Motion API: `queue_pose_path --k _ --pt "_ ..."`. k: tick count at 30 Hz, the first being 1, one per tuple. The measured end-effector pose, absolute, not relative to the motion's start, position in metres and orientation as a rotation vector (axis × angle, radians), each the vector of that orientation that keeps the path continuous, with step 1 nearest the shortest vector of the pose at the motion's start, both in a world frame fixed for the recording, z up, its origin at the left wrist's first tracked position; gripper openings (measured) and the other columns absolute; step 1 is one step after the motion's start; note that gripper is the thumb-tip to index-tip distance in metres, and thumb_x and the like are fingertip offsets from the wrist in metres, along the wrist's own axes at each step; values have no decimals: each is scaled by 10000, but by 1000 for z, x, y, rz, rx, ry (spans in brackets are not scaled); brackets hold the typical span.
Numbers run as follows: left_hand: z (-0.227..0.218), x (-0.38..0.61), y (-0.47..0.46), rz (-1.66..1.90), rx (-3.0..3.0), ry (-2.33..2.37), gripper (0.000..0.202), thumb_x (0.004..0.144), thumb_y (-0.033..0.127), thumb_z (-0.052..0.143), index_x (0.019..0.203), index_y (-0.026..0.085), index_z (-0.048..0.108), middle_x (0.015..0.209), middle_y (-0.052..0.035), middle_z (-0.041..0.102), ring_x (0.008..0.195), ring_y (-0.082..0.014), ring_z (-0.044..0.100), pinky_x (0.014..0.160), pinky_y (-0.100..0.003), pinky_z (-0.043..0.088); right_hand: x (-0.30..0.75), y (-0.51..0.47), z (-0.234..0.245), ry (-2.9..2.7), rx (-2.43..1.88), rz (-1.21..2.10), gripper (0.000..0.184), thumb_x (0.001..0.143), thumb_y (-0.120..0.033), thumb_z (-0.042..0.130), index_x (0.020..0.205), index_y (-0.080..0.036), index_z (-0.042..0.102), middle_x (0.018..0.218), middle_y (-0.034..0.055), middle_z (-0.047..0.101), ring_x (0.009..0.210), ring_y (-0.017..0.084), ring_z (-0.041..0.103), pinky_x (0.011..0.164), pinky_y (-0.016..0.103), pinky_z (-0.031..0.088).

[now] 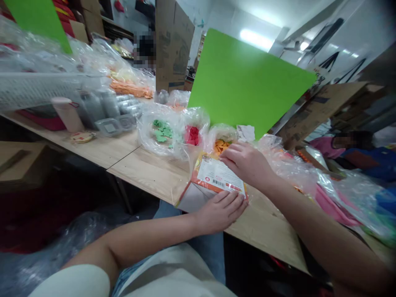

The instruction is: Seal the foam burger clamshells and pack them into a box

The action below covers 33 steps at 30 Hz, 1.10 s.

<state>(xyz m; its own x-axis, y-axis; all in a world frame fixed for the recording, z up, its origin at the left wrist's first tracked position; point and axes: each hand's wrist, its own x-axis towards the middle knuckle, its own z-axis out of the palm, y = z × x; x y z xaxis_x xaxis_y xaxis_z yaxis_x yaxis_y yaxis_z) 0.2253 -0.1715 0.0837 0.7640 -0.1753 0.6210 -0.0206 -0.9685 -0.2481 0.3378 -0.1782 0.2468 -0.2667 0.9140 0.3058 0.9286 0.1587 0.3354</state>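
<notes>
A flat clear packet with an orange card and a white barcode label (216,178) lies at the near edge of the wooden table (145,173). My left hand (220,210) lies flat on its near end, fingers stretched out and pressing down. My right hand (246,161) rests on its far end, fingers curled against the label's upper edge. Just behind the packet is an open plastic bag of orange pieces (221,145).
Plastic bags of green pieces (161,132) and red pieces (192,135) sit left of the packet. A green board (244,82) stands behind them. Stacked clear trays (114,111), a pale bottle (66,113) and more bags fill the left. Another person (355,148) is at far right.
</notes>
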Motion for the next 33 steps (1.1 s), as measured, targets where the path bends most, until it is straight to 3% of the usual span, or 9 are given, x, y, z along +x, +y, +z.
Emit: queue_pose_path --k 9,12,14,17,19,21,30,33 --pt "100 218 -166 -1139 -2981 281 508 855 418 418 1279 139 411 1298 -117 472 1231 -241 374 1035 -384 268 378 -170 279 -1948 -1982 -718 173 821 -314 519 756 -204 636 664 8 602 619 136 529 567 250 363" --pt "103 206 -161 -1482 -2952 279 346 850 308 457 1169 178 493 1201 -85 542 1192 -221 409 1023 -375 298 379 -172 278 -1947 -1971 -686 171 822 -313 514 775 -208 641 689 10 619 620 134 537 573 251 375" --pt "104 194 -153 -1797 -2902 91 270 825 209 488 1093 194 517 1076 -73 586 1089 -200 480 957 -358 366 378 -173 277 -1965 -1982 -677 165 825 -306 509 793 -214 642 710 11 626 634 137 543 581 254 382" --pt "108 179 -130 -2145 -2825 -572 131 809 169 503 936 193 524 886 -57 577 901 -180 528 813 -332 429 375 -173 276 -2012 -2007 -692 166 829 -303 505 801 -215 643 735 14 634 670 144 553 599 258 393" --pt "114 178 -108 -2081 -2841 -944 87 803 207 524 888 192 517 858 -55 559 875 -194 522 781 -342 428 374 -172 278 -2039 -2014 -736 176 832 -309 504 798 -211 645 745 19 637 690 150 558 608 262 398" --pt "122 182 -88 -1864 -2949 -1038 164 775 270 566 912 191 523 896 -61 560 893 -214 519 787 -360 421 374 -172 279 -2050 -2018 -775 182 834 -314 503 804 -207 647 754 24 639 700 155 561 613 266 403" --pt "149 189 -57 -1207 -3360 -1005 256 809 419 476 895 193 559 831 -53 614 790 -217 574 680 -325 416 379 -173 281 -2054 -2010 -848 164 839 -292 510 824 -208 650 770 21 647 732 158 574 635 266 420" --pt "147 187 -49 -1167 -3438 -813 230 813 384 479 863 199 605 889 -61 590 855 -207 559 755 -324 416 381 -169 281 -2059 -2001 -856 177 843 -304 501 829 -210 651 786 25 649 749 163 575 650 272 422"
